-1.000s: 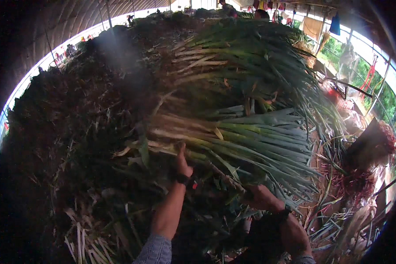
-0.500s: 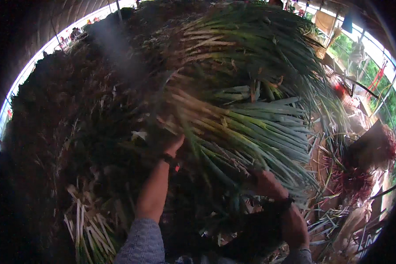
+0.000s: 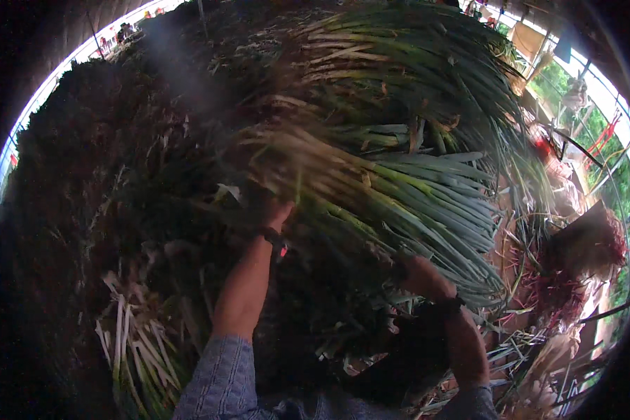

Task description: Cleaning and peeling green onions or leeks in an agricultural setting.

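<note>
A spread bundle of long green onions [image 3: 413, 199] lies in front of me, pale ends to the left and blue-green leaves fanned to the right. My left hand [image 3: 276, 211], a dark band at its wrist, is at the near side of the pale ends; its fingers are lost in shade and blur. Lower right, my right hand [image 3: 427, 277] is by the near edge of the leaves, its fingers bent down into shadow. Whether either hand grips a stalk cannot be made out.
Another heap of green onions [image 3: 399, 63] lies beyond the bundle. Loose pale-stemmed onions [image 3: 140, 350] lie at the lower left. A dark, shaggy mass [image 3: 84, 189] fills the left side. On the right are reddish, root-like strands [image 3: 560, 297] and cut leaf scraps [image 3: 518, 346].
Loose stalks that arched over my left hand toward my right hand no longer show there. Both hands stay in nearly the same places; the whole view has shifted slightly.
</note>
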Demonstrator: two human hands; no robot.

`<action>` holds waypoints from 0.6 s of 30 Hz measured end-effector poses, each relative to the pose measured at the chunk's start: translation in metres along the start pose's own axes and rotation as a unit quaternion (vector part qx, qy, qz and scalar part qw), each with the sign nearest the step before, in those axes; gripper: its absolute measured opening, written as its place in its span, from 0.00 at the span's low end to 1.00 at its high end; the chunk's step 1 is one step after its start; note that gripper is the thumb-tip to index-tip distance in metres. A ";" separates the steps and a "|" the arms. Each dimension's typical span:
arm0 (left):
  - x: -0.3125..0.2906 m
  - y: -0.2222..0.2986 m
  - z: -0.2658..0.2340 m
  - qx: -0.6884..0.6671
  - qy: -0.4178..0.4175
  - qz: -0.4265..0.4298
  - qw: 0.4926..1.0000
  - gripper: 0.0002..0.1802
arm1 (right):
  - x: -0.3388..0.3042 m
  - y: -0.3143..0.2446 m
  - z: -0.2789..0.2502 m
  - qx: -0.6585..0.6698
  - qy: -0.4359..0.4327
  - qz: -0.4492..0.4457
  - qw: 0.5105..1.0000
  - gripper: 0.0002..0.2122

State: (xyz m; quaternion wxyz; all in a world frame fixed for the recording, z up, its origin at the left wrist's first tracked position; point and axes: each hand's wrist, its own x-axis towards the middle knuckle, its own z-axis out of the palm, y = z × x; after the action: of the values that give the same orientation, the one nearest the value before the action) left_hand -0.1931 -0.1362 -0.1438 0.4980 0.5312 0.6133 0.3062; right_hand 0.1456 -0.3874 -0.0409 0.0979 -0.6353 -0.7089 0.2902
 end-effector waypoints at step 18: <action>-0.015 0.001 0.026 -0.080 -0.163 0.175 0.968 0.28 | 0.000 -0.034 -0.009 0.006 0.025 -0.011 1.000 0.14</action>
State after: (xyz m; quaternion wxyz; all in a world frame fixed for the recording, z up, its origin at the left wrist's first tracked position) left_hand -0.1694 -0.1538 -0.1464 0.5711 0.6312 0.3949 0.3456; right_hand 0.1220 -0.3857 -0.0153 0.1221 -0.6343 -0.7113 0.2773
